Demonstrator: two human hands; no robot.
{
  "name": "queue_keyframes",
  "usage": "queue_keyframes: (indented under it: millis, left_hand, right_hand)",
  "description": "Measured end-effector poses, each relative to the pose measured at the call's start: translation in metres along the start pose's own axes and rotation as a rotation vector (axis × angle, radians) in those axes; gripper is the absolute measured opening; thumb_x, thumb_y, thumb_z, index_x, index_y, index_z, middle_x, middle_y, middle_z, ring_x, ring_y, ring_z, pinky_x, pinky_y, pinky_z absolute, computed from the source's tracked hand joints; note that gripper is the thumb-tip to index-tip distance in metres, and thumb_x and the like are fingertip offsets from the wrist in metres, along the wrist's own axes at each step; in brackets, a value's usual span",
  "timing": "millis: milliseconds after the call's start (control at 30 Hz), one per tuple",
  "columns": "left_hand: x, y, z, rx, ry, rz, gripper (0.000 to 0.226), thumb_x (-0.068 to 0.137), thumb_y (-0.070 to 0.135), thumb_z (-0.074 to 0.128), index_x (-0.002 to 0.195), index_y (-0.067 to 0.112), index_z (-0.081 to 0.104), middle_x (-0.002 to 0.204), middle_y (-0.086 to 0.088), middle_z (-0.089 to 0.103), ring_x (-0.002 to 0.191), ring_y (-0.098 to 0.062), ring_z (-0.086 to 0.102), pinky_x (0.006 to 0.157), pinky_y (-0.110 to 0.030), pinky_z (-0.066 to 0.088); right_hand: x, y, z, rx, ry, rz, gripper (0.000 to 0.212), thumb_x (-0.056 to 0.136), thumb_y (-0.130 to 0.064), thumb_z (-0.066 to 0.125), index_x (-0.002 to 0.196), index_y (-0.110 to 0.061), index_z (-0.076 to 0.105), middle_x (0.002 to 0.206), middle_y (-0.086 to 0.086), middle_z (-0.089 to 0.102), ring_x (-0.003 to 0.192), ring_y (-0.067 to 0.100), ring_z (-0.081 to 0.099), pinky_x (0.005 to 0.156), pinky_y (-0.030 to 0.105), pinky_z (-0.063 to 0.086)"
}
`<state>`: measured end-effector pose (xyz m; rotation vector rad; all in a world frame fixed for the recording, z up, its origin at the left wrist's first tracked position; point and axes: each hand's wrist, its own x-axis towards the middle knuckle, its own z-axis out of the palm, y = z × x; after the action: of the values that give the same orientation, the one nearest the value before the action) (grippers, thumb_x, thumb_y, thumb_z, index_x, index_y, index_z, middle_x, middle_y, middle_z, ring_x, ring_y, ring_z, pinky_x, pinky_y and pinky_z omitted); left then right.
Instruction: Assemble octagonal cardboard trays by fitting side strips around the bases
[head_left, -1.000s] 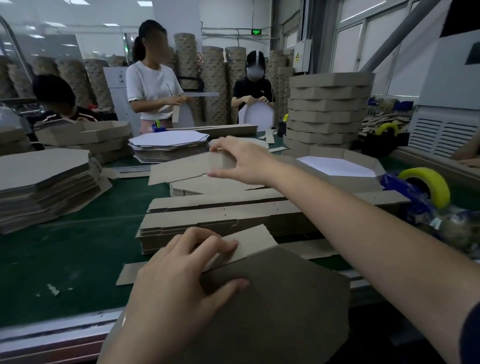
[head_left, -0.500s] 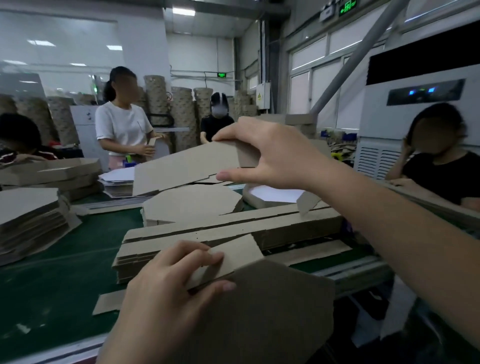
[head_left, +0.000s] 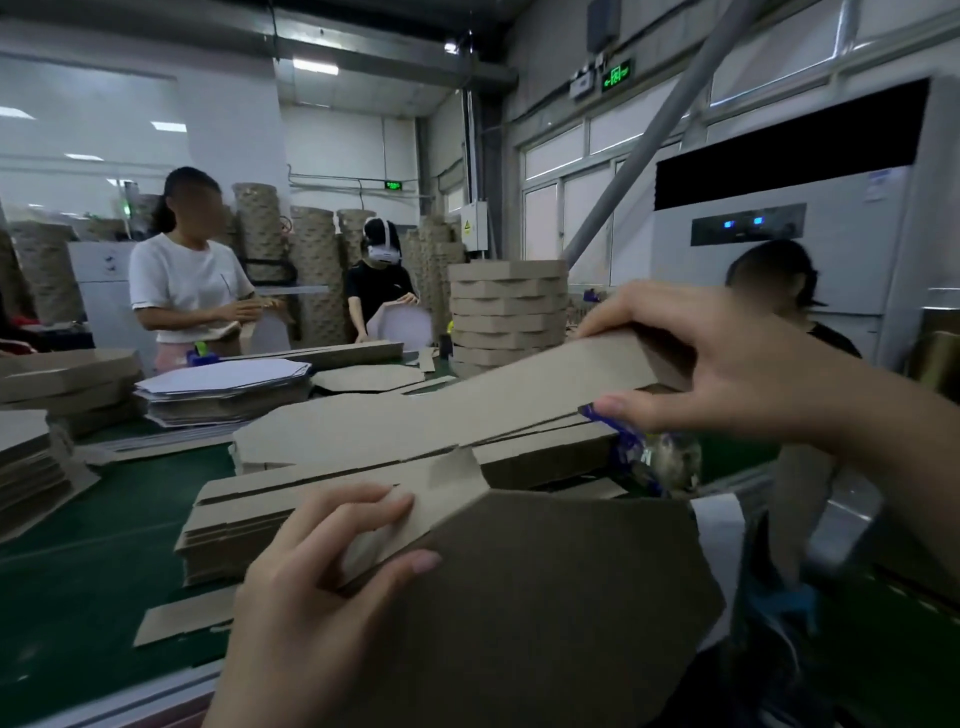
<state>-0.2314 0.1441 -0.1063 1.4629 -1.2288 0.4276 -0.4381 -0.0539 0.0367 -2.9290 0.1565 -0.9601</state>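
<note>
The hall is lit from overhead by ceiling panels (head_left: 315, 66), with paler daylight admitted through the windows (head_left: 569, 208) on the right. The side strip (head_left: 519, 395) is evenly lit, while the octagonal base (head_left: 561, 597) is left in dull shadow. Glare is confined to the panels. Lines are bowed toward the edges, and the lower right corner is smeared by blur.

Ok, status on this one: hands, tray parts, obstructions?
Left hand pinches flap against octagonal base. Right hand grips side strip, held over strip stack. Nothing blocking.
</note>
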Motion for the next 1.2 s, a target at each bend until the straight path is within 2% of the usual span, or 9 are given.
queue_keyframes:
  millis: [133,200,333,467,600,800,900,1067,1200]
  left_hand:
    - [-0.017,-0.013,0.007,-0.095,-0.023,-0.041,0.038,0.065,0.051,0.071,0.096,0.029,0.073,0.105,0.013,0.067,0.103,-0.006,0.062,0.085,-0.011,0.044]
    - [-0.024,-0.02,0.008,-0.113,-0.022,-0.064,0.036,0.064,0.049,0.071,0.093,0.029,0.075,0.104,0.012,0.068,0.102,-0.005,0.063,0.085,-0.009,0.043]
    - [-0.034,-0.032,0.008,-0.156,-0.011,-0.124,0.034,0.064,0.046,0.072,0.095,0.033,0.074,0.104,0.009,0.069,0.101,-0.007,0.064,0.082,-0.009,0.044]
    - [-0.038,-0.043,0.007,-0.139,-0.023,-0.161,0.035,0.065,0.05,0.073,0.097,0.036,0.074,0.106,0.01,0.068,0.103,-0.008,0.063,0.082,-0.01,0.045]
    - [-0.04,-0.049,0.007,-0.114,-0.039,-0.198,0.041,0.069,0.064,0.069,0.1,0.038,0.072,0.107,0.011,0.067,0.105,-0.009,0.063,0.084,-0.011,0.045]
    - [-0.043,-0.056,0.009,-0.141,-0.021,-0.195,0.032,0.065,0.042,0.073,0.096,0.032,0.073,0.105,0.005,0.068,0.103,-0.013,0.064,0.083,-0.014,0.046]
    - [-0.043,-0.058,0.01,-0.161,-0.01,-0.209,0.036,0.064,0.04,0.073,0.097,0.027,0.073,0.105,0.0,0.068,0.103,-0.015,0.064,0.084,-0.015,0.047]
    - [-0.044,-0.062,0.008,-0.151,-0.018,-0.212,0.033,0.065,0.04,0.073,0.096,0.03,0.073,0.106,0.002,0.067,0.104,-0.016,0.063,0.085,-0.017,0.047]
    - [-0.045,-0.065,0.008,-0.152,-0.029,-0.233,0.033,0.065,0.04,0.073,0.097,0.03,0.073,0.107,0.002,0.066,0.104,-0.016,0.063,0.084,-0.017,0.047]
  right_hand:
    - [-0.035,0.033,0.026,0.251,-0.015,0.104,0.045,0.079,-0.055,0.067,0.121,-0.042,0.063,0.11,-0.014,0.06,0.107,0.007,0.057,0.089,0.024,0.042]
    - [-0.051,0.047,0.047,0.43,-0.021,0.114,0.042,0.081,-0.04,0.066,0.123,-0.039,0.065,0.11,-0.009,0.06,0.107,0.011,0.057,0.089,0.02,0.044]
    - [-0.072,0.063,0.095,0.603,-0.047,0.159,0.043,0.077,-0.041,0.061,0.119,-0.051,0.063,0.113,-0.015,0.059,0.109,0.008,0.057,0.086,0.023,0.049]
    - [-0.074,0.067,0.127,0.768,-0.035,0.175,0.042,0.076,-0.036,0.063,0.117,-0.044,0.068,0.11,-0.014,0.062,0.109,0.007,0.058,0.086,0.017,0.049]
    - [-0.068,0.07,0.143,0.796,-0.07,0.178,0.042,0.076,-0.032,0.064,0.117,-0.04,0.068,0.109,-0.012,0.062,0.109,0.008,0.058,0.087,0.017,0.048]
    - [-0.06,0.073,0.153,0.797,-0.102,0.193,0.041,0.081,-0.027,0.065,0.119,-0.041,0.066,0.11,-0.014,0.062,0.111,0.007,0.057,0.09,0.017,0.046]
    - [-0.056,0.073,0.155,0.819,-0.09,0.192,0.042,0.078,-0.028,0.064,0.119,-0.037,0.066,0.107,-0.012,0.063,0.108,0.009,0.059,0.089,0.017,0.047]
    - [-0.052,0.074,0.16,0.828,-0.118,0.189,0.039,0.079,-0.02,0.064,0.117,-0.023,0.07,0.105,-0.006,0.063,0.105,0.014,0.06,0.087,0.021,0.048]
    - [-0.05,0.075,0.165,0.855,-0.124,0.179,0.041,0.079,-0.023,0.069,0.119,-0.029,0.07,0.106,-0.004,0.062,0.106,0.016,0.059,0.088,0.025,0.049]
